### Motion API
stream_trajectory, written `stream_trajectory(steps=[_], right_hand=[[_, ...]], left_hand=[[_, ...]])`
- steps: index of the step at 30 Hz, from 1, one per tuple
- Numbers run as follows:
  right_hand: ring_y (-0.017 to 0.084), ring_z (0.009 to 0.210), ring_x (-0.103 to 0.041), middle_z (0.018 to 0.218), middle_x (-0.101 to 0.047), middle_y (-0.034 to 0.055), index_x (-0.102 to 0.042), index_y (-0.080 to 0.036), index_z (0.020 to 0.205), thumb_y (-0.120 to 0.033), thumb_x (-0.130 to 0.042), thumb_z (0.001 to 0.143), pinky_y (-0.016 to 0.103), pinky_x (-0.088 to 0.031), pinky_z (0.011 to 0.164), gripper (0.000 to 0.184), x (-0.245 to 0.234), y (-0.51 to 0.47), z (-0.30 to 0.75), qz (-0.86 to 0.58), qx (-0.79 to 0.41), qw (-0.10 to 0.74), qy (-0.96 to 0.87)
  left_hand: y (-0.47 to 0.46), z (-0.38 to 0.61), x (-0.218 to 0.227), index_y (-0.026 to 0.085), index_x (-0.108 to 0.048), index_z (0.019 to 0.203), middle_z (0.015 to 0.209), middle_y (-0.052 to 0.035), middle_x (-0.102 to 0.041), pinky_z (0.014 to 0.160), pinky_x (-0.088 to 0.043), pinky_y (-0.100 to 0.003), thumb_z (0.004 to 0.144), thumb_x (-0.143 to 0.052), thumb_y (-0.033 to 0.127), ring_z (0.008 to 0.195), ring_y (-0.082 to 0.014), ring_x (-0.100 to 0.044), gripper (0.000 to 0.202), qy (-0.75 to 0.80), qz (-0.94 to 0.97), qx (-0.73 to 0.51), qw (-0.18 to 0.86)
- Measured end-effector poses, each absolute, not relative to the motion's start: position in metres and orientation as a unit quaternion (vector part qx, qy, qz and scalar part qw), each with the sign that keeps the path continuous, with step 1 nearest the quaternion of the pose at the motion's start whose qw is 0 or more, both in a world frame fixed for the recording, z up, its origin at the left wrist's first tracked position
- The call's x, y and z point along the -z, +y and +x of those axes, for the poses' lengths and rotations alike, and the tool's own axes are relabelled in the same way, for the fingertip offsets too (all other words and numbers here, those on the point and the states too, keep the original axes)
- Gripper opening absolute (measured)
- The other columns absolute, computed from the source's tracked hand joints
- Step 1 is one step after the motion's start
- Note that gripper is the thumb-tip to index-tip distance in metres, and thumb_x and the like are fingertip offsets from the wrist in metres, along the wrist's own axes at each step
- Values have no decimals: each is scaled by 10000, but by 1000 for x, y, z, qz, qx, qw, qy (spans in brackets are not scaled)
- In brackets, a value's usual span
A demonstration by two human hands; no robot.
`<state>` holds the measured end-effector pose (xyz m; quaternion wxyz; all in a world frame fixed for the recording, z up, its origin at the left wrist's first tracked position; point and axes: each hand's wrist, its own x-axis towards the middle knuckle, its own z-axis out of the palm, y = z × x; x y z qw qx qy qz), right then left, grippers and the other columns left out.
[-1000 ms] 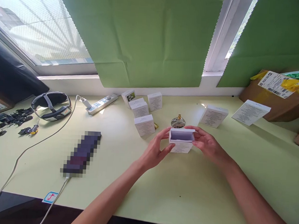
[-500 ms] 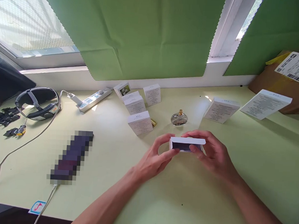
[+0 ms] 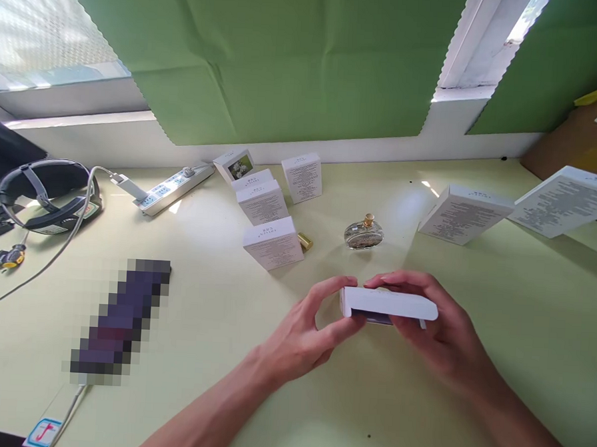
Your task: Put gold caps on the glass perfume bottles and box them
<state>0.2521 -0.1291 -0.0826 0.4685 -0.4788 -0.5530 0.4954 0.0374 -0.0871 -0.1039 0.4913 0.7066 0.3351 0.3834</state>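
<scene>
Both of my hands hold a small white box (image 3: 388,303) just above the pale green table (image 3: 213,326). The box is tipped toward me, so its open side faces my way and shows a dark inside. My left hand (image 3: 307,331) pinches the box's left end between thumb and fingers. My right hand (image 3: 436,327) wraps its right end from behind and below. A small round glass perfume bottle (image 3: 363,232) with a gold cap stands on the table just beyond the box.
Several closed white boxes (image 3: 273,242) stand behind and left, with a gold cap (image 3: 305,241) beside them. Two larger white boxes (image 3: 463,214) lie at the right. A power strip (image 3: 173,186), a headset (image 3: 49,197) and a blurred dark object (image 3: 118,321) occupy the left side.
The box has tipped from upright with its open top showing to lying nearly flat toward me. My hands drew it closer, and the view shifted down and right.
</scene>
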Motion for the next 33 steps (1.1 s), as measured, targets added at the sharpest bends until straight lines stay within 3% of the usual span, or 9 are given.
stream_trajectory(steps=[5,8,11,16,23,28,31,33], right_hand=[[275,1243,-546,1270,-613,49,-570,-362,1193,-407,-652,872,433,-520,988,335,85,-125,257,-463,-484,491,-557],[300,1199,-559,1212,-615,64,-619,-340,1163,-536,-608,860,489,-476,1028,361,91,-116,271,-404,-452,566,-559],[260,1083,-601,1098,-626,54,-655,-299,1062,-450,-562,910,476,-486,993,233,95,-106,284,-483,-376,607,-507],[222,1128,-575,1195,-605,28,-600,-301,1125,-400,-619,888,439,-462,1016,258,104,-90,294,-568,-314,528,-548],[258,1227,-513,1404,-528,67,-505,-287,1372,-461,-549,910,440,-441,1023,496,112,-38,285,-570,-249,350,-701],[255,999,-578,1115,-667,71,-648,-237,1194,-484,-608,847,394,-490,861,428,104,-15,280,-584,-228,321,-710],[201,736,-561,940,-660,64,-680,-212,1104,-522,-639,811,357,-476,678,428,97,-21,289,-620,-225,323,-678],[170,679,-533,867,-637,42,-669,-207,1096,-530,-647,809,332,-453,645,432,87,-31,296,-643,-242,357,-633]], left_hand=[[-86,35,115,368,-540,1232,1398,-61,-433,988,-506,-468,910,-525,127,1280,-286,-504,402,253,832,-384,311],[-82,36,117,323,-452,1307,1413,-107,-338,986,-507,-448,898,-471,38,1286,-263,-474,499,227,856,-399,236],[-79,39,117,282,-428,1304,1363,-125,-341,956,-527,-433,880,-505,40,1241,-249,-489,494,219,851,-423,220],[-77,40,115,276,-432,1255,1290,-107,-381,933,-534,-420,868,-531,37,1182,-225,-517,465,224,843,-443,207],[-76,38,118,237,-470,1169,1262,-101,-371,865,-571,-398,862,-596,98,1046,-176,-561,359,233,833,-482,138],[-73,37,119,236,-447,1164,1323,-135,-380,824,-563,-369,901,-560,119,1044,-183,-587,310,237,843,-453,169],[-72,36,120,237,-418,1191,1280,-136,-464,814,-542,-345,926,-537,148,1021,-176,-580,304,264,839,-435,193],[-71,36,122,234,-405,1206,1236,-126,-507,833,-526,-341,934,-528,153,1023,-172,-565,309,282,831,-436,202]])
